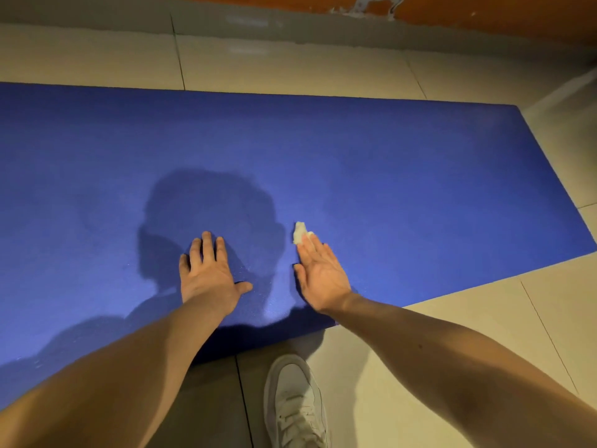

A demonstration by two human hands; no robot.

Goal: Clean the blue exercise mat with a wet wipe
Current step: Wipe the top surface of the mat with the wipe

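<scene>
The blue exercise mat [403, 163] lies flat on the tiled floor and fills the middle of the view. My left hand [208, 273] rests palm down on the mat near its front edge, fingers spread and straight. My right hand [319, 273] is beside it to the right, fingers straight and together, tilted on its edge. A small crumpled white wet wipe [299, 231] sits on the mat under the tips of my right fingers. A dark shadow of my head falls on the mat behind the left hand.
Beige floor tiles [484, 334] surround the mat. My white sneaker [295, 402] stands on the tiles just in front of the mat's front edge. An orange-brown wall base [484, 14] runs along the back. The mat's right end lies at the right.
</scene>
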